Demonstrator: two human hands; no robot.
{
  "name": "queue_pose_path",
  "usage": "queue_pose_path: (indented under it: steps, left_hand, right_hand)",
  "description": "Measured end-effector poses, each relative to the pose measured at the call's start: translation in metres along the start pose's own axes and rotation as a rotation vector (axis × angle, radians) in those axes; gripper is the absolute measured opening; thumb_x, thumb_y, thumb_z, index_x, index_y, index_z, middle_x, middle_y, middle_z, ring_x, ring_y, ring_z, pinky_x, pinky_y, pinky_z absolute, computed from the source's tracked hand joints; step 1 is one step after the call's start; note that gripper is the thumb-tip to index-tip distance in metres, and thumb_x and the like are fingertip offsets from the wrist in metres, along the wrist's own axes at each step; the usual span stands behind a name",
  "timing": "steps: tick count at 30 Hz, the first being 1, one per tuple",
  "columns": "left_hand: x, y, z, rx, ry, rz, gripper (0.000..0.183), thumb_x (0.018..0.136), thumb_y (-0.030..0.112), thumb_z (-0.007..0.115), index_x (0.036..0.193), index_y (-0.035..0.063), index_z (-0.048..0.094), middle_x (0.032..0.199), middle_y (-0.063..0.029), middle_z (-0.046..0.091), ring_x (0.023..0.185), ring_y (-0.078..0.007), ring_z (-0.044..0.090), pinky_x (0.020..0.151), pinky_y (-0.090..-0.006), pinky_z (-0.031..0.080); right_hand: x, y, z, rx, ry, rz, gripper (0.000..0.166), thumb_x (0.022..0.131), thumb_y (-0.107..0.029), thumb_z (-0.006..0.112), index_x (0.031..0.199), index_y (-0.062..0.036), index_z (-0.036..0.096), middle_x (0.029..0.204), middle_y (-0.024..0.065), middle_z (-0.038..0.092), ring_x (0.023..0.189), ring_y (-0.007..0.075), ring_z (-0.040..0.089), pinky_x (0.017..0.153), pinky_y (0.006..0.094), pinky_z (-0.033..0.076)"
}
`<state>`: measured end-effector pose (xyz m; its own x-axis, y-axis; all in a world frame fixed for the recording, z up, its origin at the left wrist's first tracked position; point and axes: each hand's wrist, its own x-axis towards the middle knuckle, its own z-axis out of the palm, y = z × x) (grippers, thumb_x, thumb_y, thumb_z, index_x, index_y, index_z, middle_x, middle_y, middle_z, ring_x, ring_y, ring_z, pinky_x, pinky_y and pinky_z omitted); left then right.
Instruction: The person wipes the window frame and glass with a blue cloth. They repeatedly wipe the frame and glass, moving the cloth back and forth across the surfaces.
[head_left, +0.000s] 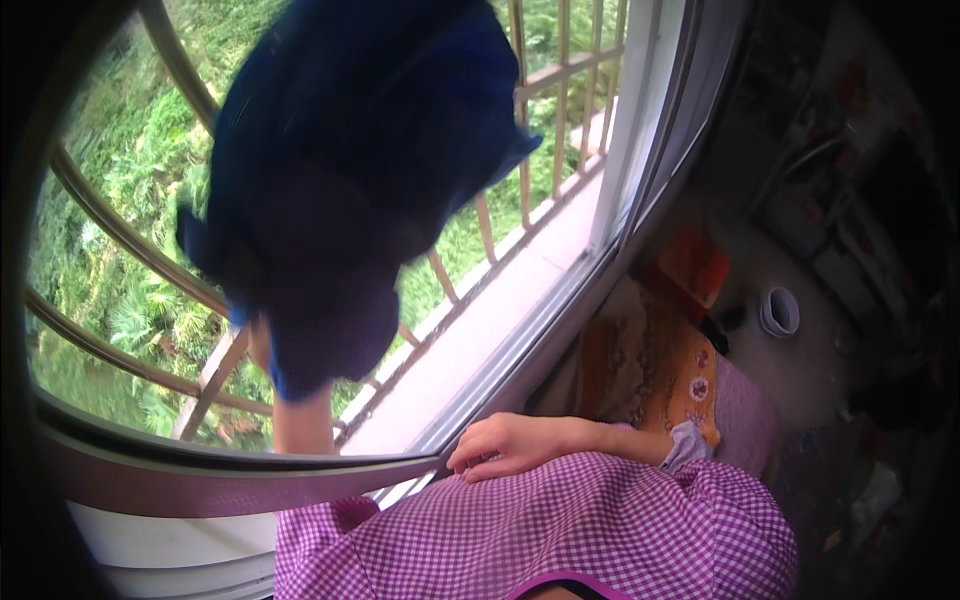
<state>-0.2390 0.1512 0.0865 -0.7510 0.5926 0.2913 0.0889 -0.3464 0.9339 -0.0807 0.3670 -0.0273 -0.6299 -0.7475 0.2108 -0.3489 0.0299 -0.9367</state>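
A dark blue cloth item (352, 165), perhaps a garment, fills the upper middle of the view in front of the window bars. My left forearm passes behind the window frame and up to the cloth's lower end. A bit of skin of my left hand (259, 343) shows at the cloth's edge; the cloth hides most of the hand, and its grip is seen only in part. My right hand (499, 446) rests against my checkered top (570, 517), beside the corner of the window frame (442, 450). Its fingers are loosely bent, with nothing visible in them.
Metal window bars (525, 172) stand outside above a pale sill (480, 307), with greenery beyond. The sliding window's track (517, 337) runs diagonally. To the right, in dim light, are an orange patterned cloth (686, 375), a red container (694, 266) and a white cup-like container (780, 311).
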Motion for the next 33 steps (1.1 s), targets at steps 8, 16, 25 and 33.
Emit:
queue_pose_path:
  steps: [8,16,25,33]
  left_hand:
    - [-0.173,-0.07,-0.062,0.618,0.187,-0.362,0.043,0.076,0.02,0.073,0.112,0.0,0.062,0.099,-0.0089,0.066,0.09,-0.0173,0.063,0.082,-0.0308,0.052]
    - [-0.291,0.122,0.014,0.715,0.164,0.023,0.043,0.065,0.025,0.076,0.101,0.0055,0.064,0.095,-0.0164,0.061,0.096,-0.0266,0.057,0.09,-0.0393,0.044]
    - [-0.149,0.021,0.196,1.036,-0.057,0.121,0.075,0.08,0.02,0.074,0.142,0.0132,0.033,0.139,-0.0237,0.024,0.133,-0.041,0.031,0.109,-0.0498,0.03]
    - [-0.132,0.019,0.177,1.809,0.819,0.815,0.068,0.084,0.031,0.067,0.141,0.0147,0.035,0.144,-0.0235,0.03,0.139,-0.0457,0.02,0.11,-0.0622,0.015]
  right_hand:
    - [0.003,0.012,-0.007,0.146,-0.069,-0.008,0.027,0.09,-0.013,0.063,0.113,0.0016,0.064,0.102,0.014,0.069,0.094,0.0228,0.066,0.083,0.0318,0.052]
    - [-0.005,-0.031,-0.028,0.508,-0.112,-0.104,0.084,0.084,-0.036,0.071,0.15,-0.0104,0.026,0.145,0.0127,0.04,0.122,0.0227,0.047,0.101,0.0368,0.042]
    - [-0.017,-0.063,-0.005,0.363,-0.062,-0.181,0.067,0.09,-0.007,0.063,0.145,-0.009,0.025,0.141,0.0133,0.038,0.133,0.0248,0.037,0.112,0.0369,0.03]
    - [-0.02,-0.145,-0.26,-0.127,1.493,-0.698,0.051,0.086,-0.017,0.072,0.129,-0.0009,0.052,0.121,0.0113,0.059,0.111,0.0184,0.057,0.097,0.0312,0.044]
